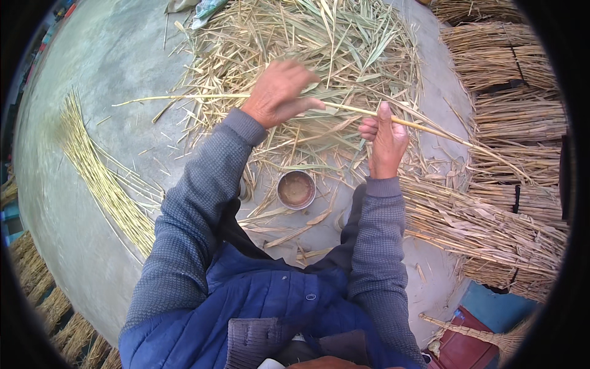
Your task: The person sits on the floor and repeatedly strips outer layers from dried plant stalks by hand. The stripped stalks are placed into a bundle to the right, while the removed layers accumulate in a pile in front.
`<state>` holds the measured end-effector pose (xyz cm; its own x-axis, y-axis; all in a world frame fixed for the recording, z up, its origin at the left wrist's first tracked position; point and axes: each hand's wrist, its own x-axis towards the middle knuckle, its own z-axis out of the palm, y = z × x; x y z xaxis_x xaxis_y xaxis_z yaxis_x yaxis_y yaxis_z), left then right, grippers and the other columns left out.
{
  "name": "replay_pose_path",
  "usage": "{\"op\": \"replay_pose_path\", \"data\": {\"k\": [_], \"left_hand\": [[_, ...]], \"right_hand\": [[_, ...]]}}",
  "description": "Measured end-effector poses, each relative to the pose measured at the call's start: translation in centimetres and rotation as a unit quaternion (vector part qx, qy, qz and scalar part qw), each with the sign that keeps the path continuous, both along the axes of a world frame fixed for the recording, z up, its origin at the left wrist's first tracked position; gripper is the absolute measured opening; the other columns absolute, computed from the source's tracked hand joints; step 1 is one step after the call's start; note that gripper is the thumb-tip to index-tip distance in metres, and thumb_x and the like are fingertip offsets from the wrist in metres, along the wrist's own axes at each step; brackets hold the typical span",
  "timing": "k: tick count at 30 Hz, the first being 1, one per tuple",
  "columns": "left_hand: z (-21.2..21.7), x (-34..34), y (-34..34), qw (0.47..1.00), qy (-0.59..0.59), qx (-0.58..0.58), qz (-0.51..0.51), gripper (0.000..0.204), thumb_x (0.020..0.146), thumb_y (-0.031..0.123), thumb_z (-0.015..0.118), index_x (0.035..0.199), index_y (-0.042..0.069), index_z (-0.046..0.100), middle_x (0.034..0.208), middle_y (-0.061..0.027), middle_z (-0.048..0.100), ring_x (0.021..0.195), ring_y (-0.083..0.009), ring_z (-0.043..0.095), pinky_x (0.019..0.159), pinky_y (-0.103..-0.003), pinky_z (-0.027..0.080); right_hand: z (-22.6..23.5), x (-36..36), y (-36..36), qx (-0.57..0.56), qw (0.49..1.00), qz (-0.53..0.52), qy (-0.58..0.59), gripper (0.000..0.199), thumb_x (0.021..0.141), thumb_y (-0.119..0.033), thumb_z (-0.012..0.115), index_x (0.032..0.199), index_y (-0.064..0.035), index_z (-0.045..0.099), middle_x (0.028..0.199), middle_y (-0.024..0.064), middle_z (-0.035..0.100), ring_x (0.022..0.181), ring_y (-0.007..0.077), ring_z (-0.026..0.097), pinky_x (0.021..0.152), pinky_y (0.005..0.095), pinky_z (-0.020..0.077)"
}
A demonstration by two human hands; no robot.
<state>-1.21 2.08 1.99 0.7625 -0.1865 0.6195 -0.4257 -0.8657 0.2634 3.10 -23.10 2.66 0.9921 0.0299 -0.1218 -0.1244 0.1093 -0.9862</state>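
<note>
Upper centre, stalk: a long, thin, pale yellow reed stalk (369, 112) runs across the frame, smooth and stripped.
Left hand (279, 92): fingers curled over the stalk, pinching it.
Right hand (385, 140): closed around the stalk, thumb up.
Behind: loose heap of dry leaves (319, 43), flat and papery.
Right edge: tied reed bundles (516, 117).
Left: fan of cleaned stalks (101, 178).
Centre: round metal bowl (296, 189) on grey concrete floor (74, 246).

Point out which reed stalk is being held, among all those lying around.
The long pale stalk running across the picture, gripped by the left hand and right hand. It is lifted above the loose husk pile; others lie grounded.
</note>
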Motion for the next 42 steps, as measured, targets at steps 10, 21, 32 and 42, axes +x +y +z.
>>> {"op": "replay_pose_path", "data": {"k": [10,21,32,42], "left_hand": [[-3.7,-0.2,4.6,0.972,0.209,0.083,0.064,0.017,0.079,0.027,0.074,0.078,0.013,0.064,0.071,-0.0036,0.063,0.076,-0.025,0.062,0.076,-0.039,0.04],[-2.7,1.8,-4.0,0.919,0.251,-0.276,-0.126,0.022,0.083,0.018,0.079,0.094,0.0,0.073,0.079,-0.0088,0.072,0.069,-0.0163,0.066,0.062,-0.03,0.05],[-4.1,3.1,-3.8,0.898,0.296,-0.315,-0.083,0.026,0.085,0.022,0.08,0.099,0.002,0.074,0.083,-0.0033,0.071,0.077,-0.0094,0.063,0.069,-0.026,0.05],[-4.1,3.5,-0.8,0.79,0.338,-0.511,-0.036,0.016,0.089,0.014,0.076,0.097,0.001,0.07,0.083,-0.005,0.073,0.077,-0.0087,0.066,0.072,-0.024,0.053]], "right_hand": [[0.6,2.2,-3.5,0.048,0.998,-0.025,-0.035,0.033,0.096,-0.027,0.069,0.103,0.0043,0.063,0.083,0.0104,0.068,0.067,0.0137,0.068,0.06,0.0218,0.0557],[-0.5,-0.2,0.2,0.065,0.995,0.076,0.011,0.038,0.097,-0.031,0.067,0.109,0.0043,0.062,0.096,0.0126,0.071,0.081,0.017,0.071,0.069,0.0238,0.0571],[-1.7,0.7,-1.1,0.078,0.994,0.078,0.023,0.033,0.097,-0.026,0.067,0.112,0.0027,0.062,0.097,0.0116,0.071,0.083,0.0177,0.072,0.072,0.0255,0.0572],[-1.9,2.0,-3.4,0.066,0.997,0.04,-0.006,0.029,0.098,-0.025,0.066,0.105,0.0028,0.064,0.088,0.0124,0.071,0.077,0.0171,0.072,0.066,0.0228,0.057]]}}
